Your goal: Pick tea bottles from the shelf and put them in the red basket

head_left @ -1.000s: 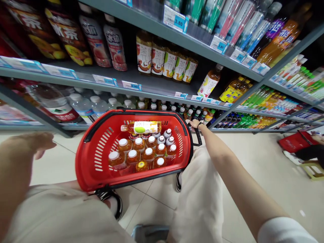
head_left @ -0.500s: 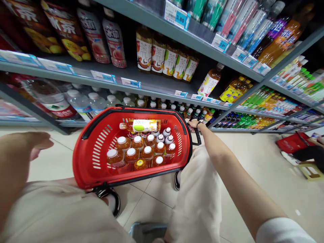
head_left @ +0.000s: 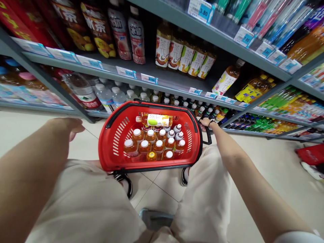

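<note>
nearest, along the bottom of the frame, i see the beige trousers, with a grey object between the legs that i cannot make out. the striped shoes show above it on the tiled floor.

the red basket fills the centre of the frame, its mouth towards me. inside, amber bottles stand with their caps up, one cap yellow, the others white. small bottles sit at the right, and a single bottle lies on its side along the far wall, cap to the left.

i have the left hand out at centre left, apart from the basket; seen from the side, i cannot tell how wide it is. the right hand, right of centre, is closed round the basket's black handle.

beyond the basket, water bottles and dark bottles line the bottom shelf. on the shelf above, five tea bottles stand in a row at upper centre, peach bottles to their left. another red basket is cut off at the right edge.
</note>
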Action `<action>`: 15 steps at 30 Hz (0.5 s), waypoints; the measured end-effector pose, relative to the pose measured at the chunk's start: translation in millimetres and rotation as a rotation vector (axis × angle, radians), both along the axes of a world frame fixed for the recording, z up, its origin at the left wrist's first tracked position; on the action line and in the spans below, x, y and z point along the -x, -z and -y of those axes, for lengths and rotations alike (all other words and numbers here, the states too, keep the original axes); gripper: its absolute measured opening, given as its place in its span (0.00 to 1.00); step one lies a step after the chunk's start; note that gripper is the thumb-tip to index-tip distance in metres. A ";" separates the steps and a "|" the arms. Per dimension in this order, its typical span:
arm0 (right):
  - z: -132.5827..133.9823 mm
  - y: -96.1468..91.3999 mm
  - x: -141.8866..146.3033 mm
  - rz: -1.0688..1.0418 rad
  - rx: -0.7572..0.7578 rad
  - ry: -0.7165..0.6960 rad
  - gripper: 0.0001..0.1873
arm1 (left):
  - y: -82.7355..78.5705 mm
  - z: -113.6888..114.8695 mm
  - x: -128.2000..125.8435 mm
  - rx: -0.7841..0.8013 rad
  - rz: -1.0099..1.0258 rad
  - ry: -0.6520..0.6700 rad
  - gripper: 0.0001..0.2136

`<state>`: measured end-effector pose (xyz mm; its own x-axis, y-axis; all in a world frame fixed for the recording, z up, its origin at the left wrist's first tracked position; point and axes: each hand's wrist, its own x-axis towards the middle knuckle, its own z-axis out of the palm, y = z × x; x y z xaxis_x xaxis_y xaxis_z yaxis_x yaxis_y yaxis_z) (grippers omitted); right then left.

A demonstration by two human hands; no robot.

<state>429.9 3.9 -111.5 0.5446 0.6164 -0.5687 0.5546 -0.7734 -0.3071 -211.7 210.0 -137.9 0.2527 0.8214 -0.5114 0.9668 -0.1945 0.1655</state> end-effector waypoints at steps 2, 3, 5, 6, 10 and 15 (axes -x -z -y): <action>-0.5 0.3 -0.4 0.000 0.004 0.006 0.20 | -5.9 5.1 -4.5 0.152 -0.138 0.002 0.09; -0.7 0.2 -0.2 0.000 0.008 0.009 0.20 | -8.5 7.1 -6.3 0.196 -0.179 0.006 0.10; -0.7 -0.2 0.3 0.001 0.015 0.013 0.20 | -12.4 10.0 -9.0 0.225 -0.213 0.018 0.11; -0.7 -0.5 0.5 0.000 0.017 0.014 0.20 | -13.6 10.8 -9.7 0.229 -0.223 0.025 0.11; -0.8 -0.7 0.0 -0.003 0.014 0.014 0.20 | -14.2 11.1 -10.2 0.231 -0.258 0.044 0.14; -1.6 1.7 -2.7 -0.012 0.010 0.020 0.21 | -15.9 11.1 -12.7 0.243 -0.281 0.041 0.16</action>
